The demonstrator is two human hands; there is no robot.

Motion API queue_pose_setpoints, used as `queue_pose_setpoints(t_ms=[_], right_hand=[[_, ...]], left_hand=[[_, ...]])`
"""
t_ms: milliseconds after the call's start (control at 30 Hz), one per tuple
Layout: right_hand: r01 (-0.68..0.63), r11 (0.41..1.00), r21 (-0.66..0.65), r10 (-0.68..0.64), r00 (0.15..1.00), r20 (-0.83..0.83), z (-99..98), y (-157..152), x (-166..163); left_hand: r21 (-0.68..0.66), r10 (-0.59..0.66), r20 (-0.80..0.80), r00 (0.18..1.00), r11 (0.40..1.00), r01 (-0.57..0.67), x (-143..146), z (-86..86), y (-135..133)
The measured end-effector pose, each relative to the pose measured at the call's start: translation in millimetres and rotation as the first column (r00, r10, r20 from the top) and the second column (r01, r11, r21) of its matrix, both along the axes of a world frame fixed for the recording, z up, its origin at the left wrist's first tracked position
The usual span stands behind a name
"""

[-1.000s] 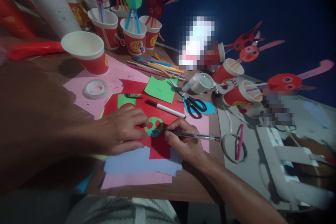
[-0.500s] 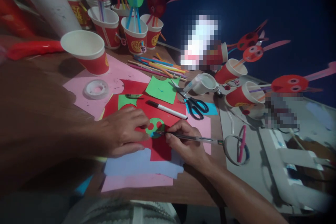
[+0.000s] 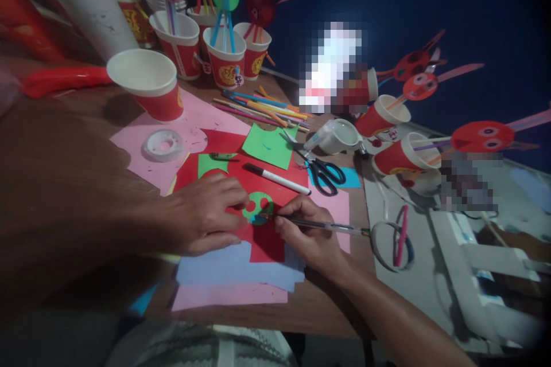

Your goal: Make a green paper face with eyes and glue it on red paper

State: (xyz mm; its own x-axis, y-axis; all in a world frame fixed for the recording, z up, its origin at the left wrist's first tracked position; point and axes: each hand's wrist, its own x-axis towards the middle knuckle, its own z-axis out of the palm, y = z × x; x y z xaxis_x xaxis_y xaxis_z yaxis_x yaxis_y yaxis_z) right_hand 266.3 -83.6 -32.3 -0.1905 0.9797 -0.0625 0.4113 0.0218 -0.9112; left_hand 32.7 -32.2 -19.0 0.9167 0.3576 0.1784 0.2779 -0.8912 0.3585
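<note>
A small green paper disc with two red spots and a bit of blue at its lower edge lies on red paper. My left hand rests palm down, its slightly bent fingers lying apart with the tips at the disc's left edge. Pinched in my right hand is a clear-barrelled pen, its tip at the blue part of the disc. Beyond my hands lie a white marker with a black cap and black-handled scissors.
Green paper, a tape roll and coloured sticks lie farther back. A red paper cup stands at left. More cups hold paper faces on sticks. At right are a hoop-shaped thing and a white frame.
The whole view has shifted slightly, with everything a little farther right. Both hands keep nearly the same places on the paper, and the pen tip stays at the disc.
</note>
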Motion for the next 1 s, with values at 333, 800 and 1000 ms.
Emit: queue_pose_setpoints(t_ms=[333,800,1000], right_hand=[[-0.016,0.999,0.028,0.016,1.0,0.008,-1.6,-0.3,0.2],[-0.037,0.994,0.104,0.032,0.998,0.048,2.5,-0.6,-0.1],[-0.082,0.982,0.167,0.069,0.994,0.083,2.8,-3.9,1.6]], left_hand=[[-0.036,0.015,0.091,0.996,0.999,-0.012,0.9,-13.4,-1.7],[-0.033,-0.002,-0.053,0.999,0.999,0.0,1.2,2.7,-0.7],[-0.028,-0.001,-0.06,0.998,1.0,0.0,-0.3,1.7,-1.3]])
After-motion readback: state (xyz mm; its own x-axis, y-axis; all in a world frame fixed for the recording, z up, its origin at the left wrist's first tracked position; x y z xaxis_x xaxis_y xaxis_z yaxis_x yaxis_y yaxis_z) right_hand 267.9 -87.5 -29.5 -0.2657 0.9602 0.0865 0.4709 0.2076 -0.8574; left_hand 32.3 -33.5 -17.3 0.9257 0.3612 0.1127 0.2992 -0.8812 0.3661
